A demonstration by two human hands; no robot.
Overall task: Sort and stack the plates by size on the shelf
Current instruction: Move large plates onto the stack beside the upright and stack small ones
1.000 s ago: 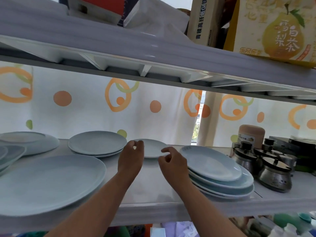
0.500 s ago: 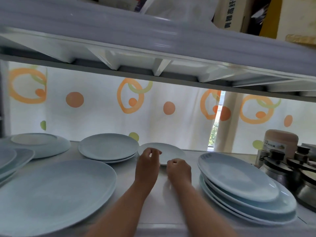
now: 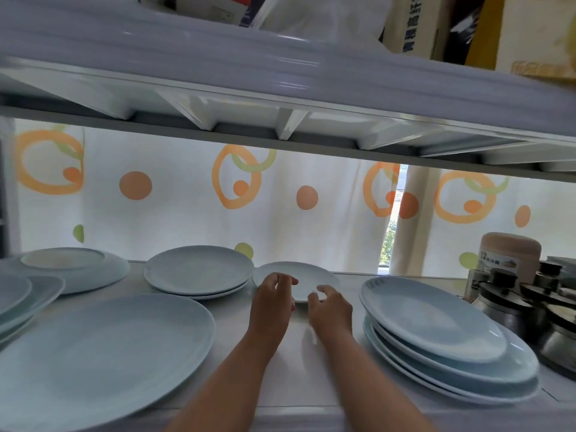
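A small pale-blue plate (image 3: 311,277) lies flat at the back middle of the white shelf (image 3: 299,375). My left hand (image 3: 272,296) pinches its near-left rim, and my right hand (image 3: 330,310) curls on its near-right rim. Left of it sits a stack of two medium plates (image 3: 196,269). A very large plate (image 3: 103,353) fills the front left. On the right, a stack of big plates (image 3: 436,328) leans slightly. At the back left rests an upside-down plate (image 3: 78,269), and a further plate stack (image 3: 18,297) is cut off by the left edge.
Lidded metal pots (image 3: 530,310) and a tan canister (image 3: 511,255) crowd the right end. The upper shelf (image 3: 280,98) hangs low overhead with boxes on it. A dotted curtain (image 3: 187,207) closes off the back. Bare shelf lies between my forearms.
Both hands reached further back and closed in on the small plate's near rim. The camera moved closer and to the left, so the right-hand pots slid toward the frame edge.
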